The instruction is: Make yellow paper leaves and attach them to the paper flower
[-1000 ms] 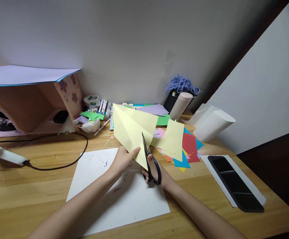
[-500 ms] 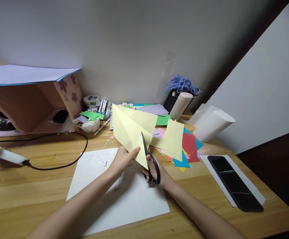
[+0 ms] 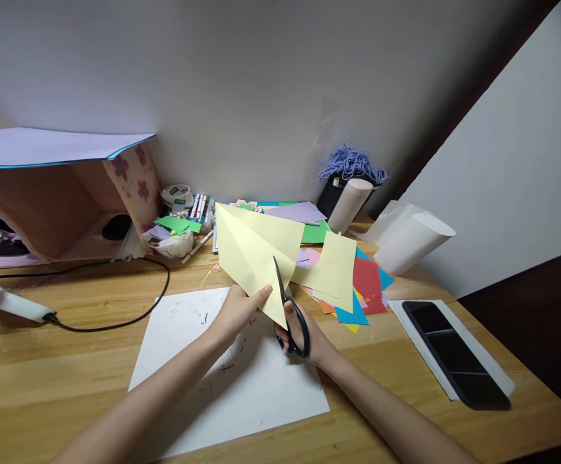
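Note:
My left hand [image 3: 240, 310] pinches the near edge of a folded pale yellow paper [image 3: 251, 251] and holds it up above the desk. My right hand [image 3: 304, 335] grips black-handled scissors [image 3: 287, 308], fingers through the loops. The blades point away from me and sit in the yellow paper's lower right edge. Both hands hover over a large white sheet [image 3: 222, 374] lying on the wooden desk [image 3: 68, 374].
A pile of coloured paper [image 3: 358, 283] lies just right of the hands. A black phone [image 3: 454, 354] rests on a white sheet at right. Paper rolls [image 3: 411, 241], blue yarn [image 3: 353, 164], markers [image 3: 199, 206], a black cable [image 3: 116, 316] and a cardboard shelter [image 3: 62, 193] ring the back.
Almost nothing moves; the scissors and the yellow paper shift very slightly to the left, with both grips unchanged.

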Motion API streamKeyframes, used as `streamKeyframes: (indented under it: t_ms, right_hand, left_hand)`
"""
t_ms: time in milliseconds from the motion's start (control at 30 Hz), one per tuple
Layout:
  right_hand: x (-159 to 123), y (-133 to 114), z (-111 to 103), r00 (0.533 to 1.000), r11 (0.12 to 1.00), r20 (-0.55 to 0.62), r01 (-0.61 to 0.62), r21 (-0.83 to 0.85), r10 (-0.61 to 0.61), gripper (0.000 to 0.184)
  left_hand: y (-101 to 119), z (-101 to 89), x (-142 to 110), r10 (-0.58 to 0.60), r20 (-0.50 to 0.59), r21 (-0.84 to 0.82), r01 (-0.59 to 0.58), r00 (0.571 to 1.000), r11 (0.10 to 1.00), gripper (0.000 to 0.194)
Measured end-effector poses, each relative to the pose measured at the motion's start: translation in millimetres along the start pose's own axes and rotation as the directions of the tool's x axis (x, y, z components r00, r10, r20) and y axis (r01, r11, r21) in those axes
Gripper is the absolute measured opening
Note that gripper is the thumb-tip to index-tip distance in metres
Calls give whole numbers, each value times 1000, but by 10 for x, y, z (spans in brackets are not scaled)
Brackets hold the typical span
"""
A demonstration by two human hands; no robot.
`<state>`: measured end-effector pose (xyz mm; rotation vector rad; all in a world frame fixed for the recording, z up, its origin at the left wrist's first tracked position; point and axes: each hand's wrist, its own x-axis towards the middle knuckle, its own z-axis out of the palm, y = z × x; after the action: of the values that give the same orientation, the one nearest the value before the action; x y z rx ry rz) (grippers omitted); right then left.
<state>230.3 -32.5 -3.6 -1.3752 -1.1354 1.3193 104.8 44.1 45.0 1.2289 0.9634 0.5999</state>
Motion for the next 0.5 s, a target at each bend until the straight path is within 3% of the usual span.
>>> streamKeyframes:
  t_ms: [500]
  right_hand:
    - [-4, -63, -27, 998, 997, -32, 46, -64, -48, 55]
  left_hand:
    - [-12, 14, -7, -7, 33, 8, 7, 999, 1000, 51]
